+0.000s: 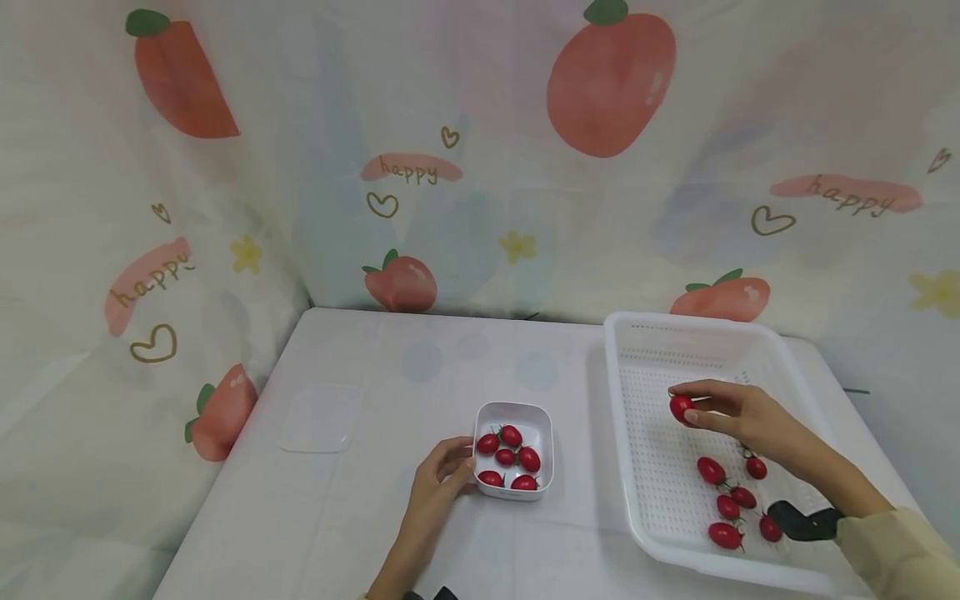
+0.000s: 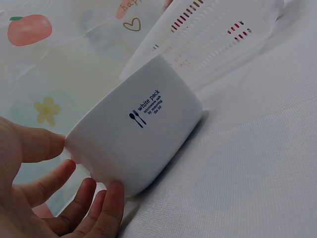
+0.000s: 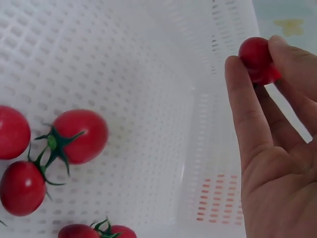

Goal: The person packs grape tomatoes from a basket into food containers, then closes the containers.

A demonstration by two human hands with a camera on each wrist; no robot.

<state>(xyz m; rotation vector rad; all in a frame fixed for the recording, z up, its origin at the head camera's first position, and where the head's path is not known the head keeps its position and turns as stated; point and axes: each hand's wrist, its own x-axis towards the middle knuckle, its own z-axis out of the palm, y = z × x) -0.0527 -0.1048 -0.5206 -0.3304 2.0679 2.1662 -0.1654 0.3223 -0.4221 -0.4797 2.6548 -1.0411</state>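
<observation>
My right hand is raised over the white basket, pinching a cherry tomato between thumb and fingertips. In the right wrist view that cherry tomato looks round and glossy, apart from those below. Several more cherry tomatoes with green stems lie on the basket floor. At the table's middle stands a small white box with several cherry tomatoes inside. My left hand holds its left side. Up close in the left wrist view, thumb and curled fingers touch the box by its rim and side.
A flat translucent lid lies on the white tablecloth left of the box. Behind the table hangs a printed curtain with fruit and hearts. The basket's tall perforated walls stand along the table's right side.
</observation>
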